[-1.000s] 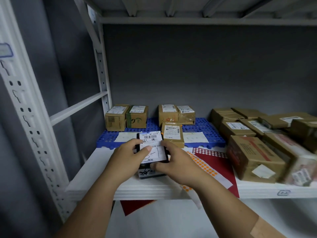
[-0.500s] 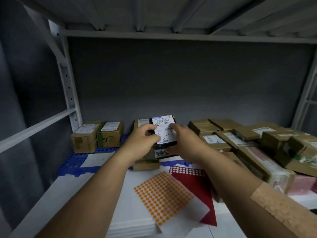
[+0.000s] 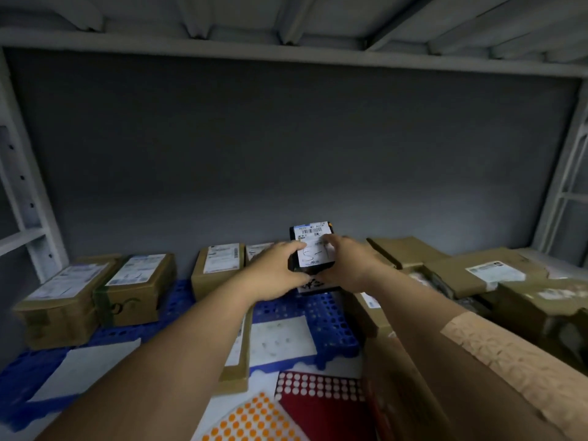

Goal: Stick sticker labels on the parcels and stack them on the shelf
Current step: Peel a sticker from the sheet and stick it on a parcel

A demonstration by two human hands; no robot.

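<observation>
I have both hands out over the shelf, gripping a small black parcel (image 3: pixel 313 249) with a white shipping label on its top face. My left hand (image 3: pixel 276 271) holds its left side, fingers curled round the edge and thumb on the label's corner. My right hand (image 3: pixel 345 262) holds the right side, fingers bent over the label. The parcel is tilted up toward me, near the back of the shelf, above the blue plastic pallet (image 3: pixel 318 316) and just right of a brown box (image 3: pixel 219 267) standing there. Two more brown boxes (image 3: pixel 98 294) sit on the pallet at the left. A pile of cardboard parcels (image 3: pixel 477 275) fills the right side. Near me lie an orange dot sticker sheet (image 3: pixel 254 418) and a red sticker sheet (image 3: pixel 318 399).
</observation>
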